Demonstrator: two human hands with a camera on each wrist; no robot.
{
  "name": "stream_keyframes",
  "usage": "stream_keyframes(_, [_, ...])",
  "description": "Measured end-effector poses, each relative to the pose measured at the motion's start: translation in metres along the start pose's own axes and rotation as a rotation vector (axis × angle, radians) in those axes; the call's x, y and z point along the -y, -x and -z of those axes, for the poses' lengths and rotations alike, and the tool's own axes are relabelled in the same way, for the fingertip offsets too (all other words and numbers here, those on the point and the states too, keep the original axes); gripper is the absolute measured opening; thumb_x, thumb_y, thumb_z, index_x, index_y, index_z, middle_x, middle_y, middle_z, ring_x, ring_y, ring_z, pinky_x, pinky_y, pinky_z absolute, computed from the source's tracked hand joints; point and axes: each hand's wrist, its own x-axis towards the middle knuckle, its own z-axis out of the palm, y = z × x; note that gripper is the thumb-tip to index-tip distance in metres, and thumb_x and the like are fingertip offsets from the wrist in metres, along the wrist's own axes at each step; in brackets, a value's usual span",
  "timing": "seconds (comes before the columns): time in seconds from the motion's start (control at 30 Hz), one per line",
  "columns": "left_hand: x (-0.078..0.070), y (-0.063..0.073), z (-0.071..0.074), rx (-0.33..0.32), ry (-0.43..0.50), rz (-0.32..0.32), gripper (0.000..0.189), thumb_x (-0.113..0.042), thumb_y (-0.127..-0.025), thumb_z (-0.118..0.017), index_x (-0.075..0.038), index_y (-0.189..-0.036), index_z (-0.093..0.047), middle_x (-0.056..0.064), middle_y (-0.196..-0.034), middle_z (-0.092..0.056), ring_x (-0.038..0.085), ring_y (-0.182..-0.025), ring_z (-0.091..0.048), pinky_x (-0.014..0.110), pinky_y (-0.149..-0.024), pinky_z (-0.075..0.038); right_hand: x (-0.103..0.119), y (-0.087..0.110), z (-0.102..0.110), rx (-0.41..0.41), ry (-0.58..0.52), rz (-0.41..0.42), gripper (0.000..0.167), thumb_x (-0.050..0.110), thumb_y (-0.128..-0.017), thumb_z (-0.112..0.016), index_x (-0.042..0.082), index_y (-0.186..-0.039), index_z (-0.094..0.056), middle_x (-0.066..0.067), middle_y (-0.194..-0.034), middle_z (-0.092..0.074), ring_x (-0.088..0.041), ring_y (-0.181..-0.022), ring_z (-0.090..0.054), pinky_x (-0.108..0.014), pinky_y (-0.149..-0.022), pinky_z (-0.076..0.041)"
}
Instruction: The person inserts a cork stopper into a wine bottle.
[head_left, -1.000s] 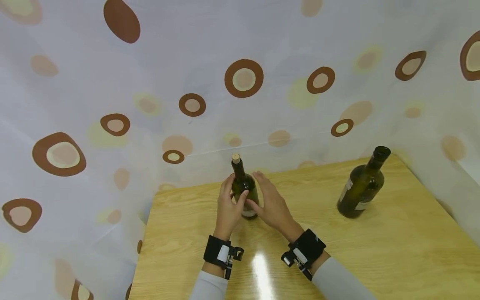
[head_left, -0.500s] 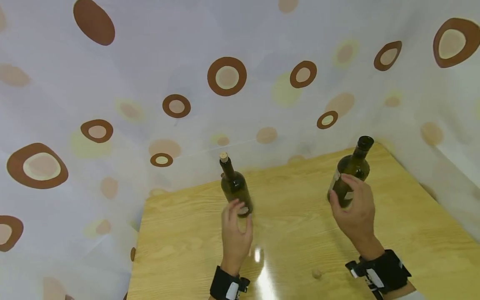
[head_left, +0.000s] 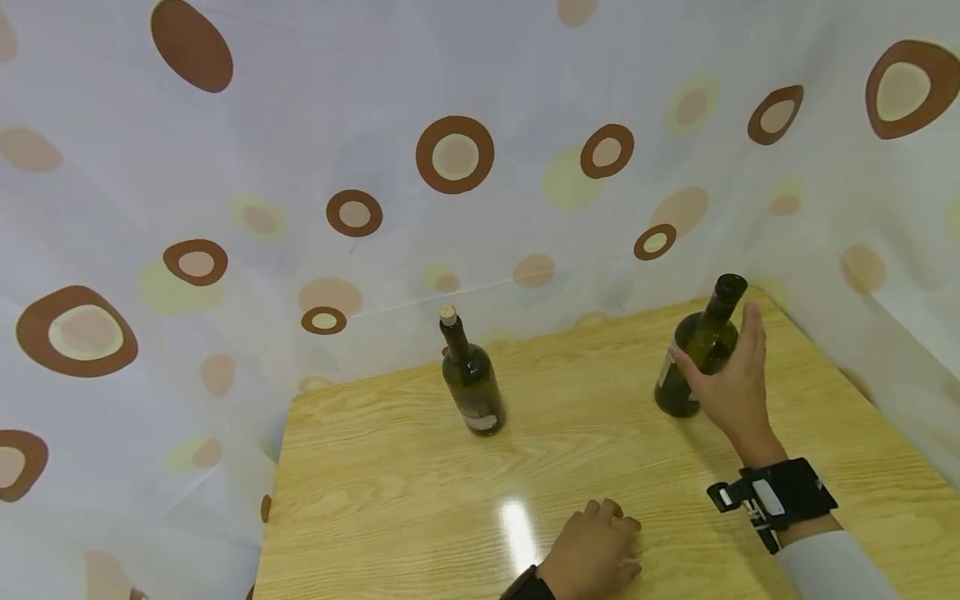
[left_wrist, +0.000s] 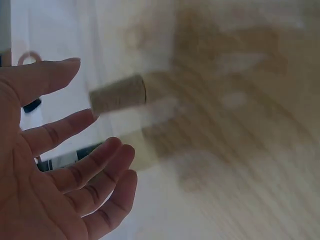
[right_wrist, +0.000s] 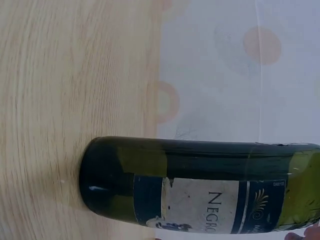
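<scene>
Left hand (head_left: 592, 548): I see it wide beside a cork (left_wrist: 119, 95).
Right hand (head_left: 731, 392): wide around the "Negro" wine bottle (right_wrist: 200, 192).
Corked wine bottle (head_left: 472, 383): upright on the desk (head_left: 375, 475).

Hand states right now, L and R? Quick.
Left hand: open, fingertips near the cork, not gripping it.
Right hand: open, spread at the uncorked bottle; contact can't be told.
</scene>
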Motion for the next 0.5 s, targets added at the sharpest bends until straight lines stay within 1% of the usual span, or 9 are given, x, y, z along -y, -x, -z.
stream_keyframes(0.03, [-0.004,-0.001,-0.001,0.009,-0.006,-0.004,0.047,-0.05,-0.089,-0.074,-0.034,-0.131,-0.062,-0.011,-0.125,-0.058,0.004,-0.108,-0.055,0.019,-0.079,-0.049,0.0,-0.002,-0.001,0.012,-0.005,-0.016,0.109,0.021,-0.085,-0.081,0.012,-0.162,-0.004,-0.022,-0.164,-0.011,-0.044,-0.149,-0.015,-0.072,-0.113,-0.018])
stream_keyframes(0.1, [-0.011,-0.003,-0.004,0.025,-0.018,-0.008,0.047,-0.05,-0.087,-0.075,-0.036,-0.13,-0.062,-0.013,-0.121,-0.058,0.002,-0.105,-0.054,0.02,-0.079,-0.049,0.0,-0.004,-0.003,0.022,-0.009,-0.033,0.104,0.018,-0.085,-0.08,0.01,-0.161,-0.009,-0.027,-0.159,-0.02,-0.049,-0.143,-0.027,-0.073,-0.109,-0.025])
stream_keyframes(0.2, [-0.015,-0.004,-0.007,0.052,-0.059,-0.013,0.048,-0.049,-0.086,-0.077,-0.039,-0.13,-0.061,-0.015,-0.114,-0.057,0.0,-0.099,-0.052,0.02,-0.076,-0.047,-0.001,-0.005,-0.006,0.023,0.006,-0.038,0.092,0.017,-0.087,-0.077,0.002,-0.157,-0.02,-0.033,-0.147,-0.032,-0.051,-0.128,-0.04,-0.071,-0.099,-0.034])
stream_keyframes(0.27, [-0.015,-0.005,-0.009,0.068,-0.084,-0.018,0.046,-0.048,-0.087,-0.076,-0.039,-0.13,-0.061,-0.015,-0.11,-0.055,0.0,-0.095,-0.05,0.019,-0.075,-0.045,-0.002,-0.004,-0.007,0.022,0.025,-0.04,0.086,0.018,-0.088,-0.076,-0.002,-0.154,-0.024,-0.034,-0.143,-0.035,-0.05,-0.123,-0.044,-0.069,-0.095,-0.036])
stream_keyframes(0.33, [-0.014,-0.005,-0.01,0.074,-0.101,-0.025,0.044,-0.046,-0.088,-0.076,-0.038,-0.129,-0.061,-0.015,-0.106,-0.053,-0.001,-0.092,-0.048,0.018,-0.074,-0.043,-0.003,-0.004,-0.007,0.033,0.042,-0.047,0.084,0.02,-0.09,-0.074,-0.004,-0.153,-0.025,-0.034,-0.141,-0.036,-0.051,-0.12,-0.045,-0.069,-0.093,-0.037])
stream_keyframes(0.47, [-0.013,-0.008,-0.014,0.044,-0.115,-0.046,0.035,-0.036,-0.093,-0.073,-0.035,-0.126,-0.063,-0.014,-0.103,-0.053,-0.002,-0.089,-0.047,0.016,-0.072,-0.042,-0.003,-0.003,-0.005,0.06,0.049,-0.057,0.082,0.022,-0.092,-0.072,-0.002,-0.154,-0.023,-0.034,-0.14,-0.036,-0.053,-0.12,-0.046,-0.071,-0.092,-0.038])
stream_keyframes(0.5, [-0.012,-0.009,-0.014,0.045,-0.123,-0.051,0.035,-0.041,-0.093,-0.072,-0.035,-0.126,-0.063,-0.014,-0.103,-0.053,-0.002,-0.09,-0.047,0.016,-0.073,-0.043,-0.002,-0.003,-0.004,0.067,0.049,-0.058,0.082,0.022,-0.093,-0.071,-0.002,-0.154,-0.023,-0.034,-0.14,-0.036,-0.054,-0.12,-0.046,-0.072,-0.092,-0.038])
